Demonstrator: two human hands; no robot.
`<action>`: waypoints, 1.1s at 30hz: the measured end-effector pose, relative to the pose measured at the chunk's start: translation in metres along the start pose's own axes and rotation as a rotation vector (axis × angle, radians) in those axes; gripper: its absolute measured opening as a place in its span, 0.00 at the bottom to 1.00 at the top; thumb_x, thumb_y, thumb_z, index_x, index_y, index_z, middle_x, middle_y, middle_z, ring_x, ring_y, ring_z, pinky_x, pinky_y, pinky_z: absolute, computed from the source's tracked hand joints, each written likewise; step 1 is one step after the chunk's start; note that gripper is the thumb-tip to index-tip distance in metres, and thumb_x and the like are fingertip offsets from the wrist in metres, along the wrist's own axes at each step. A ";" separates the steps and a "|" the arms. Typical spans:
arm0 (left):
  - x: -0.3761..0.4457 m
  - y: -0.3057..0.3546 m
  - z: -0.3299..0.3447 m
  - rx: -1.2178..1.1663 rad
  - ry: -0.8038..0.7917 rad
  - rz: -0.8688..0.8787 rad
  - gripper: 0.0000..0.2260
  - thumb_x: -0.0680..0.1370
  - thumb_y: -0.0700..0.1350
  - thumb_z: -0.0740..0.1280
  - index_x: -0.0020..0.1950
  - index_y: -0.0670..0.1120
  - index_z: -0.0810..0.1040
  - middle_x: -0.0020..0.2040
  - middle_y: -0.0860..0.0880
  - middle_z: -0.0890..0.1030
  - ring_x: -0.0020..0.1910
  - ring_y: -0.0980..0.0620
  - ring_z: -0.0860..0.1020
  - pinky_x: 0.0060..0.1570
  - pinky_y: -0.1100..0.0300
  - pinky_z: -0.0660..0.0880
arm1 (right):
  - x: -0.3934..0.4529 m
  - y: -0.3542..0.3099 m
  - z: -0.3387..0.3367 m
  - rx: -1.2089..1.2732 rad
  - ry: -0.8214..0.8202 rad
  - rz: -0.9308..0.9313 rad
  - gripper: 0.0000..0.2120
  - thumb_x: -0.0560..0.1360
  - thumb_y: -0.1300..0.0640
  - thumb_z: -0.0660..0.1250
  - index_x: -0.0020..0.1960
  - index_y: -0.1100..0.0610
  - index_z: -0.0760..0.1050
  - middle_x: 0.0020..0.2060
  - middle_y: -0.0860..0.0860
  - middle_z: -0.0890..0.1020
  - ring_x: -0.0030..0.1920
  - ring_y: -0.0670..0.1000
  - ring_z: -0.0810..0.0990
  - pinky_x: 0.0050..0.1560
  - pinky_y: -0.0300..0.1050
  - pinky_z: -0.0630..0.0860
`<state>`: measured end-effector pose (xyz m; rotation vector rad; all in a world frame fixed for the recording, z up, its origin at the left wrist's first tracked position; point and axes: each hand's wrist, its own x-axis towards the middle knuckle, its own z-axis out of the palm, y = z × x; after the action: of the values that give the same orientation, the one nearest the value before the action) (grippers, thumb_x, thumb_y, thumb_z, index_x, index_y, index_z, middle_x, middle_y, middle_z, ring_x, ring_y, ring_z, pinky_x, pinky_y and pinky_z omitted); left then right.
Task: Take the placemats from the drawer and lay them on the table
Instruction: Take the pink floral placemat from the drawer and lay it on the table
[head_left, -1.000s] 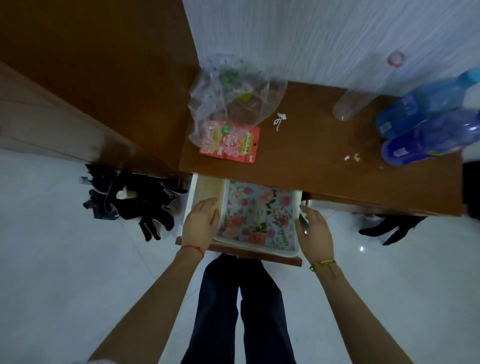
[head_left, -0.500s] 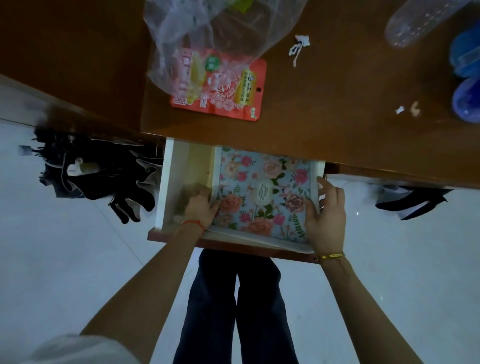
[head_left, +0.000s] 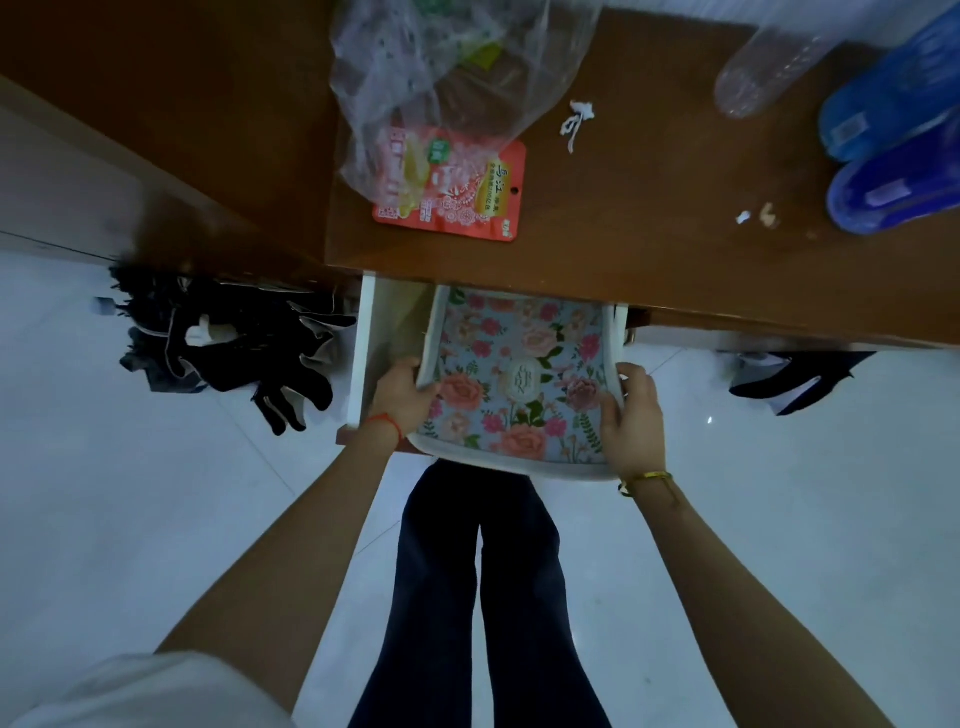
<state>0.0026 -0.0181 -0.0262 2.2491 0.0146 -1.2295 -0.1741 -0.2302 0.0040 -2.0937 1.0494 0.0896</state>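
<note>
A floral placemat with a white border lies in the open white drawer under the brown table. Its near edge is raised and juts out past the drawer front. My left hand grips the mat's left edge, fingers curled under it. My right hand grips the right edge, thumb on top. I cannot tell whether more mats lie beneath the top one.
On the table sit a clear plastic bag, a red snack packet, a clear bottle, two blue bottles and small scraps. Dark cloth lies on the white floor at left, another dark item at right.
Both hands moved from the drawer's front rim onto the placemat's side edges and took hold. The mat's near edge has lifted and come toward me. The camera has moved closer.
</note>
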 end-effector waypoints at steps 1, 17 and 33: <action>-0.009 0.002 -0.003 0.013 -0.005 0.010 0.15 0.78 0.41 0.66 0.63 0.40 0.70 0.55 0.39 0.79 0.49 0.44 0.76 0.49 0.56 0.72 | -0.006 -0.003 -0.004 0.002 -0.005 0.009 0.12 0.78 0.64 0.59 0.62 0.64 0.67 0.56 0.61 0.73 0.49 0.57 0.75 0.44 0.41 0.68; -0.228 0.078 -0.091 -0.131 0.063 0.216 0.14 0.79 0.37 0.63 0.65 0.42 0.68 0.55 0.46 0.76 0.50 0.49 0.76 0.50 0.58 0.75 | -0.140 -0.101 -0.138 0.233 0.115 0.081 0.10 0.79 0.60 0.60 0.60 0.56 0.68 0.43 0.51 0.80 0.39 0.53 0.80 0.37 0.43 0.76; -0.341 0.171 -0.127 -0.130 0.008 0.604 0.17 0.79 0.36 0.63 0.65 0.49 0.71 0.55 0.52 0.79 0.53 0.56 0.78 0.50 0.70 0.76 | -0.240 -0.151 -0.235 0.355 0.462 0.057 0.12 0.79 0.59 0.61 0.62 0.56 0.68 0.41 0.47 0.80 0.38 0.42 0.79 0.36 0.36 0.76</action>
<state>-0.0499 -0.0140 0.3722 1.9338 -0.5265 -0.8592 -0.2863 -0.1770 0.3509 -1.7950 1.2846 -0.5384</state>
